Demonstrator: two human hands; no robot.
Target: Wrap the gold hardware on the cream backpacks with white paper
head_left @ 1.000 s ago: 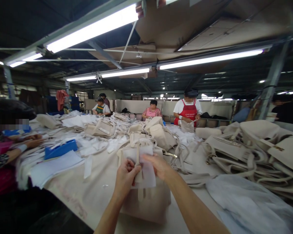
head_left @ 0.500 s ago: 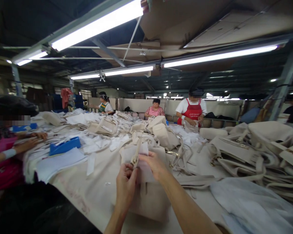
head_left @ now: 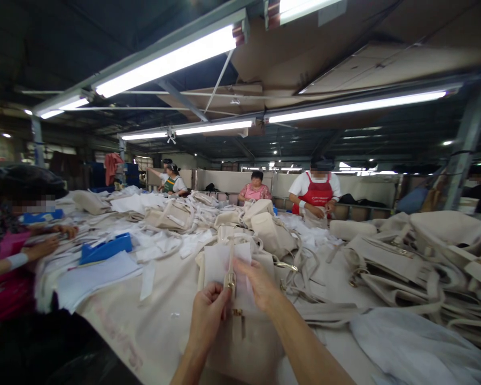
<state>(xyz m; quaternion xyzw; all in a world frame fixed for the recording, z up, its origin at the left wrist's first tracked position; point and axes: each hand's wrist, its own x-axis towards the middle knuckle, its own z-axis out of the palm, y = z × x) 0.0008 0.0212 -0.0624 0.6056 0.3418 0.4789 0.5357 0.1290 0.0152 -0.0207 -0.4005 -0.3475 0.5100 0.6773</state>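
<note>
A beige handbag (head_left: 250,350) stands on the table in front of me. Over its top runs a narrow beige strap (head_left: 232,251) with a gold-coloured clasp (head_left: 231,280) near its end. My left hand (head_left: 209,307) is closed, thumb and fingers pinching the strap's end just below the clasp. Higher up, my right hand (head_left: 260,280) is closed with its thumb at the strap's edge; its other fingers are partly hidden. A thin white sheet (head_left: 215,263) lies behind the strap and reaches under my right hand. On the bag's front shows a small gold fitting (head_left: 238,312).
Beige bags and straps (head_left: 404,262) are heaped on the right, beside a translucent plastic bag (head_left: 417,342). Left are a blue tray (head_left: 106,249) and white sheets (head_left: 96,278). A co-worker's hands (head_left: 44,246) work at the left; a person in a red apron (head_left: 317,195) stands across.
The strap's end has moved slightly right and down, over the bag's front. The gold fitting on the bag now shows below my hands. The view has tilted up a little.
</note>
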